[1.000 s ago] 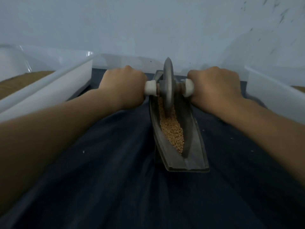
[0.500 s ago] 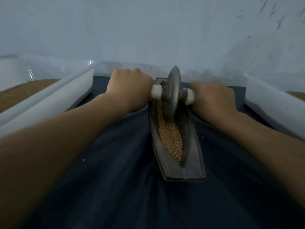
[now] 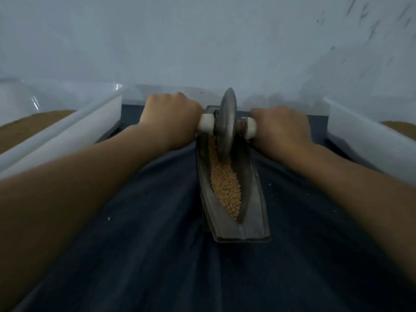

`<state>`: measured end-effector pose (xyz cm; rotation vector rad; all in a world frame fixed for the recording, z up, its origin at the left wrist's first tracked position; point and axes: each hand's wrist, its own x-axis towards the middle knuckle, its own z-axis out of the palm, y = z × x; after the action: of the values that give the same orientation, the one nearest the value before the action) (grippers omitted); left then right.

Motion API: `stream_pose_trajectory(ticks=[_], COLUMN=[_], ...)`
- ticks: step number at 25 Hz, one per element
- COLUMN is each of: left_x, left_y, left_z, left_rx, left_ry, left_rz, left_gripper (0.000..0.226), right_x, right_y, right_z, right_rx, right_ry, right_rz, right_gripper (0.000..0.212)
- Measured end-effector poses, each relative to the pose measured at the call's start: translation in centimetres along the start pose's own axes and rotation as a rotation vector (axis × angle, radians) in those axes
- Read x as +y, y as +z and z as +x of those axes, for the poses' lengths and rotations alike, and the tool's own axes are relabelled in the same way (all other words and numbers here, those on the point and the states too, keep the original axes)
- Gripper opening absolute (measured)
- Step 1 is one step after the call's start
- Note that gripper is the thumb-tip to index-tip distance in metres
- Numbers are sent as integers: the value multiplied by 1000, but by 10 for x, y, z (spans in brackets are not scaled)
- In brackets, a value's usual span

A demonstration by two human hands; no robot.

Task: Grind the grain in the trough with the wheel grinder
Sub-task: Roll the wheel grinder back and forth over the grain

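Grain [image 3: 225, 183]: tan kernels in the groove of the trough [image 3: 255, 199], centre of frame, slightly right. The heap runs from under the disc down to the near tip of the groove.

Trough: dark grey, boat-shaped, square near end. Long axis runs from lower centre of frame up toward the wall [image 3: 202, 41]. It lies on a dark blue cloth [image 3: 146, 233] that fills the lower half of the frame.

Disc of the wheel grinder [image 3: 227, 122]: grey metal, standing on edge, top tilted a little toward the right of the frame. Lower rim sits in the groove at the far part of the trough, in contact with the grain. An axle passes through the hub. The white left handle end [image 3: 206, 123] and right handle end [image 3: 251, 129] show just beside the disc.

Left grip [image 3: 171, 118] (the person's left hand): fingers curled round the handle left of the disc, back of hand up. Right grip [image 3: 281, 129]: wrapped round the handle right of the disc in the same way, sitting lower in frame than the left. Both forearms enter from the lower corners.

Surroundings: left white tray [image 3: 74, 131] at left edge, holding brown material [image 3: 33, 124]. Right white tray [image 3: 360, 140] at right edge, with a brown patch [image 3: 398, 128] at far right. The wall is pale, with dark specks at upper right. A few pale specks lie on the cloth. The frame is slightly blurred.
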<state>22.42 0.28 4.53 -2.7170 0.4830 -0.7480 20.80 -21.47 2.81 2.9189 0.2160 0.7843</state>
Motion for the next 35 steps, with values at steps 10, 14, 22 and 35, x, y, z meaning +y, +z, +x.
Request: stream_pose_trajectory(ticks=[10, 14, 22, 35], left_x=[-4, -14, -7, -6], left_y=[7, 11, 11, 4], left_z=[6, -20, 2, -6], left_rx=[-86, 21, -8, -25], left_ry=[-108, 64, -72, -97], left_rz=[-70, -87, -27, -69], left_gripper=[20, 11, 17, 17], right_x=[-7, 9, -2, -4], right_y=[-3, -7, -4, -8], right_z=[9, -19, 9, 5], right_rx=[9, 92, 8, -43], right_ry=[38, -111, 15, -4], right_rz=[-24, -84, 4, -4], right_gripper=[13, 17, 17, 20])
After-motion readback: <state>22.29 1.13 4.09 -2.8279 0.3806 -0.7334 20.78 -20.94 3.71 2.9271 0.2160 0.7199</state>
